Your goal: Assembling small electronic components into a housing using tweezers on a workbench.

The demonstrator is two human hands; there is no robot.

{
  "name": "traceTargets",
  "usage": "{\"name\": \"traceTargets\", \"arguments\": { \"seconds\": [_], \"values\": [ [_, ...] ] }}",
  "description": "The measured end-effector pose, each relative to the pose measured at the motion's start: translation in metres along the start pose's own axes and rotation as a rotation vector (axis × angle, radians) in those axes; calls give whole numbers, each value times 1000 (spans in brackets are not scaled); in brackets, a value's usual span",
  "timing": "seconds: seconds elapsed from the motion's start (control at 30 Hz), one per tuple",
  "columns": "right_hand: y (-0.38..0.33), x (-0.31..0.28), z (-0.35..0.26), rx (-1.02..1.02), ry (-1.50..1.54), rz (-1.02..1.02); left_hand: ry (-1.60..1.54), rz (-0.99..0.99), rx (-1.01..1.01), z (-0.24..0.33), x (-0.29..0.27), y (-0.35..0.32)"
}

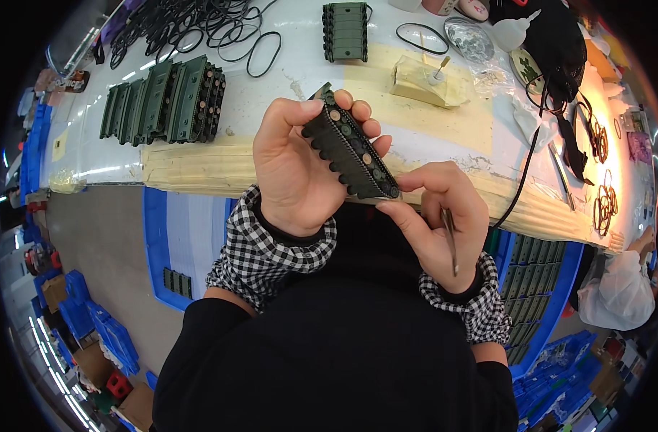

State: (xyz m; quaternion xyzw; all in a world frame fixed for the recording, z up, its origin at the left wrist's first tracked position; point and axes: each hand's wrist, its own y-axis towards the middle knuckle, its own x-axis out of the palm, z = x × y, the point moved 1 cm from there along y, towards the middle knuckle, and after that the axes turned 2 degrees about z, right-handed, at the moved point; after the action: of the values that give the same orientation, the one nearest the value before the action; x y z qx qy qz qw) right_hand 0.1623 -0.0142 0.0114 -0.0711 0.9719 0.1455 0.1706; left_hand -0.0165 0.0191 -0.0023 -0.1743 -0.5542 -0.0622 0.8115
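Left hand (pixel 293 173) gripping the dark toothed track piece (pixel 350 147), right hand (pixel 437 216) pinching its lower end with tweezers (pixel 450 237) tucked in, looks mid-fitting, next needs careful alignment.

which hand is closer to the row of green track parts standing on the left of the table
Left. The left hand holds a dark toothed track piece just right of the green row. The right hand, holding a thin tool, sits farther right, beyond the left hand.

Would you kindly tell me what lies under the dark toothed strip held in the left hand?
Under the toothed strip the left hand cups it; fingertips show above. The strip's underside is hidden.
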Motion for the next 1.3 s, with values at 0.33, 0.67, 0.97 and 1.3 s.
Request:
{"name": "traceTargets", "arguments": {
  "seconds": [0.33,0.67,0.97,1.3],
  "values": [
    [-1,4,3,-164,9,38,-118,-236,-54,-3,-7,6],
    [4,1,-3,-150,-47,-12,33,-242,33,-8,-10,4],
    [0,8,0,-87,-66,26,196,-234,97,-13,-8,3],
    [-5,10,-1,-76,-64,88,347,-15,21,-12,5,-6]
  ]
}}
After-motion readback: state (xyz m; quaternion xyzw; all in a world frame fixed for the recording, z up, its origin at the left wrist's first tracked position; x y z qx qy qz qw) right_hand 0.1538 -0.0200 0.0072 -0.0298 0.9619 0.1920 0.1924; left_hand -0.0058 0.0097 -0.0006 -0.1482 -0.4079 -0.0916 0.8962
